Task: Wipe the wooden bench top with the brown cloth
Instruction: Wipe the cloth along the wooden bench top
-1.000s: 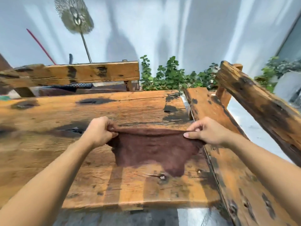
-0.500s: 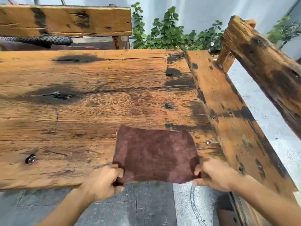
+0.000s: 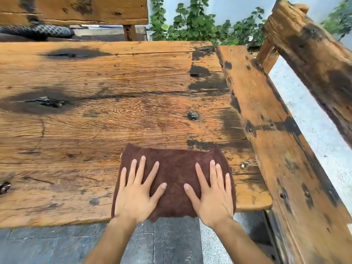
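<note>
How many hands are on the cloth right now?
2. The left hand presses flat on the left half of the cloth. The right hand presses flat on its right half, near the front edge of the bench top. Neither is hidden.

Bright, soft daylight on the bench top (image 3: 114, 82), hardly any shadows; wide-angle bends the edges, right-hand beam (image 3: 314, 54) looks smeary.
</note>
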`<state>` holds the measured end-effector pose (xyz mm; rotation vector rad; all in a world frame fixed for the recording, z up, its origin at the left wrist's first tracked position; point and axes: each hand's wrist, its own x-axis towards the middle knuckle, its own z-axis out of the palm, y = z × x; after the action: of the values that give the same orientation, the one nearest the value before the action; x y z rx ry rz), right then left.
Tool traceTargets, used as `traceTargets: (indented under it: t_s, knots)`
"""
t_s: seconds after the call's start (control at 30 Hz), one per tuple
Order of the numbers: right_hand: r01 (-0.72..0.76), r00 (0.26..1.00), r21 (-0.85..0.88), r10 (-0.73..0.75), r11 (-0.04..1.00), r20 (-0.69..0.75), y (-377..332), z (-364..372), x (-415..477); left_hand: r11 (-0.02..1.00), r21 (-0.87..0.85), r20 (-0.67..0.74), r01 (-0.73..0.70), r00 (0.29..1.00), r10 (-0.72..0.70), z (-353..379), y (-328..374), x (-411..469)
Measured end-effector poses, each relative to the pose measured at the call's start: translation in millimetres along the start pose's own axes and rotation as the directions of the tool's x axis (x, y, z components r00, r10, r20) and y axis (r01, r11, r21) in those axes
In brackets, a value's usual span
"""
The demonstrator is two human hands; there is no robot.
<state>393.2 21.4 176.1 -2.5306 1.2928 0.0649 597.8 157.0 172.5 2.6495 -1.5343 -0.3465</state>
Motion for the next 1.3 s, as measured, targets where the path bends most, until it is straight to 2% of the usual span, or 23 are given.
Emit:
traceTargets:
  t_s: [0.13,0.23,0.43,0.83,1.17,1.3]
  knots:
    - [-0.034,0.999,-0.003,0.034,0.999,0.017,9,-1,-2,1.000,0.025,-0.033,0.017,0.999,-0.016,5,4,-8]
    - [-0.090,0.995,0.004,0.090,0.996,-0.037,9,-1,8,1.000,-0.004,-0.048,0.026,0.999,-0.026,5,4,-3]
    - [-0.152,0.988,-0.013,0.151,0.988,-0.044,9,-2,35,0.998,0.002,-0.026,0.068,0.997,-0.068,3,0,29]
    - [-0.158,0.988,-0.007,0.158,0.987,0.000,16,-22,139,0.991,0.027,-0.016,0.129,0.992,-0.128,-9,-4,127]
    - [-0.139,0.988,-0.048,0.136,0.989,-0.070,23,-29,261,0.989,0.039,-0.034,0.143,0.989,-0.142,-23,-10,243]
    - [-0.144,0.989,-0.044,0.141,0.989,-0.051,23,-39,302,0.989,0.044,-0.038,0.144,0.989,-0.143,-30,-12,288]
